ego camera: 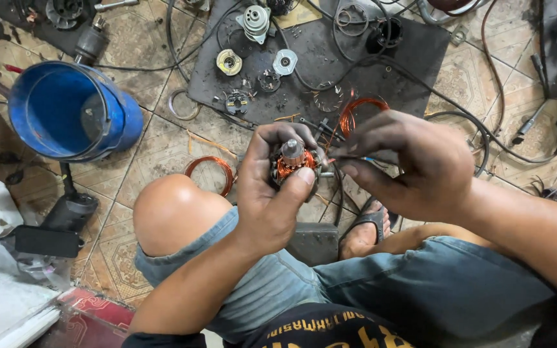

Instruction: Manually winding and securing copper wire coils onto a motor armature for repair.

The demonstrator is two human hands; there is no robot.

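Note:
My left hand [271,187] grips a small motor armature [293,162] with copper windings and a metal shaft end pointing up. It is held above my knees. My right hand [402,164] is beside the armature on the right, its fingertips pinched on a thin wire at the windings' edge. Both hands are dirty with grease. My fingers hide most of the armature's body.
A blue bucket [66,109] lies tipped at the left. Copper wire coils [211,169] lie on the tiled floor, another coil [361,109] on the dark mat [414,45] with motor parts and black cables. My bare knee [172,209] and sandalled foot [369,229] are below.

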